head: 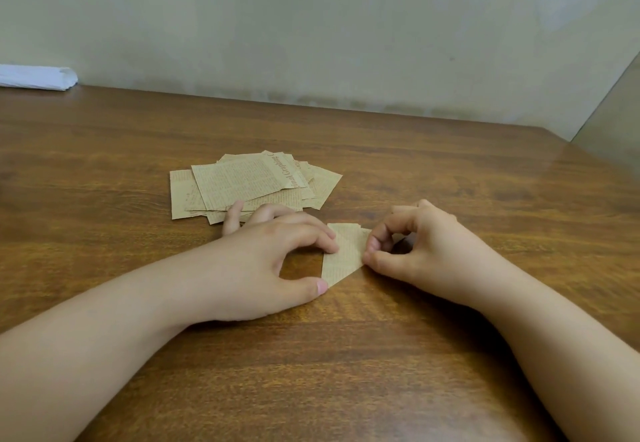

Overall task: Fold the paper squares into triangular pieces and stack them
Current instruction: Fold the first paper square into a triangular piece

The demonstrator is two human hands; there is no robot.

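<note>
Head view hides the right part of the folded paper piece point(344, 256) under the right hand point(420, 251), whose fingers point(372, 244) pinch its edge. Left hand point(273, 254) pinches its left side. Tan, newsprint-patterned, it lies on the wooden counter point(450, 171), near the loose paper squares point(249, 183); a pale wall point(311, 26) stands behind.

a folded paper point(343, 254) is pressed on the surface point(450, 171) by the left hand point(277, 254) and pinched at its edge by the right hand point(419, 244); a loose pile point(249, 182) lies just behind.
</note>
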